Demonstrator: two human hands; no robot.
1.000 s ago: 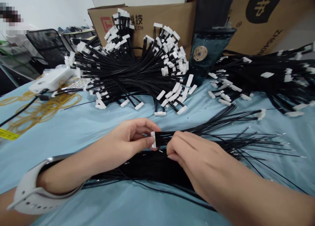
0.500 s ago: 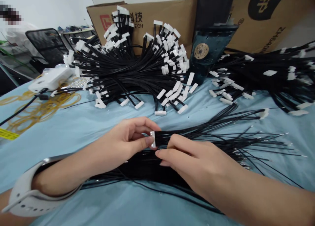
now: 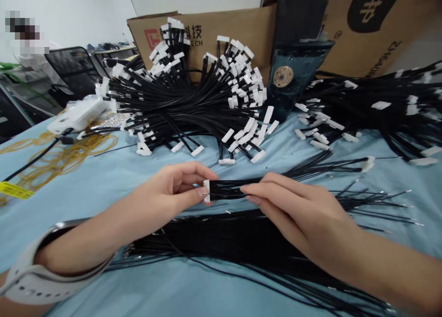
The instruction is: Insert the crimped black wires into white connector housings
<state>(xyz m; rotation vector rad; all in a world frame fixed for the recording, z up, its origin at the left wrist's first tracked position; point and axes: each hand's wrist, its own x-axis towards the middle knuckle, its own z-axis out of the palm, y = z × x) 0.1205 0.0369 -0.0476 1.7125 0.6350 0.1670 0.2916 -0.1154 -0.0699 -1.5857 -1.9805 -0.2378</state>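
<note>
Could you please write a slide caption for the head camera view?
Left hand pinches a white connector while the right hand holds its black wires, above a blue cloth.

I seem to be in a cable-assembly workshop: heaps of black wires tipped with white plastic connectors [image 3: 179,96] lie on a pale blue cloth [image 3: 86,181], brown cardboard cartons [image 3: 235,26] stand far, and a black mesh chair [image 3: 71,68], I think, sits far left.

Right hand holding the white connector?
No, the white connector is pinched in the left hand, while the right hand is on the black wires behind it.
</note>
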